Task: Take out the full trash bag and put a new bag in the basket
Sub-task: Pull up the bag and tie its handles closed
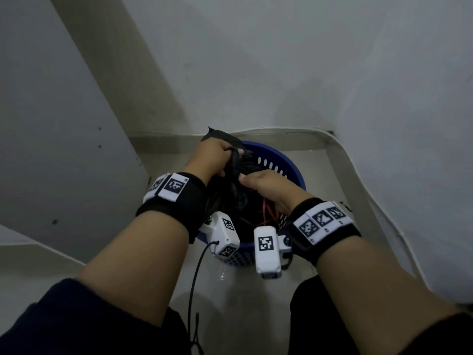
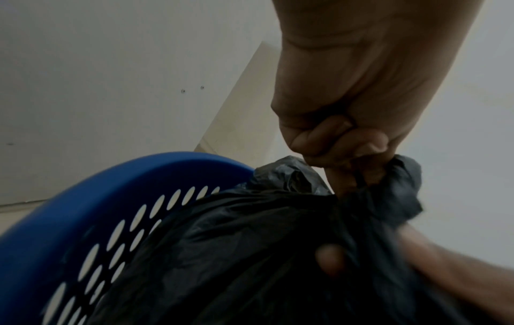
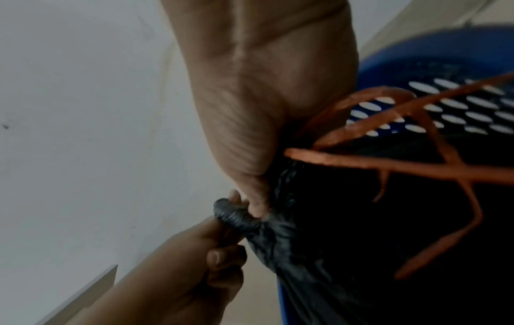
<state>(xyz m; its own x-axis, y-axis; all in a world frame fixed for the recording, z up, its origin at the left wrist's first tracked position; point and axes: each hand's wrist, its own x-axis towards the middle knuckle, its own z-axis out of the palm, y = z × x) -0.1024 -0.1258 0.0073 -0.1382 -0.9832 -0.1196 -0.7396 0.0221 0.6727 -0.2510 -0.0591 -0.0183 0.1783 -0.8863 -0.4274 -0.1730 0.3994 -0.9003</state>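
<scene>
The left hand (image 1: 213, 156) has its grip closed tight on the gathered neck of the black plastic trash bag (image 2: 250, 252). The right hand (image 1: 268, 188) pinches the same neck. The bag sits inside the round blue perforated plastic basket (image 1: 286, 162) on the floor.

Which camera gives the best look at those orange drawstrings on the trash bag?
The right wrist view: the orange drawstrings cross large and close over the black trash bag, beside the right hand. The head view shows only thin red-orange strands, partly hidden. The left wrist view shows none.
</scene>
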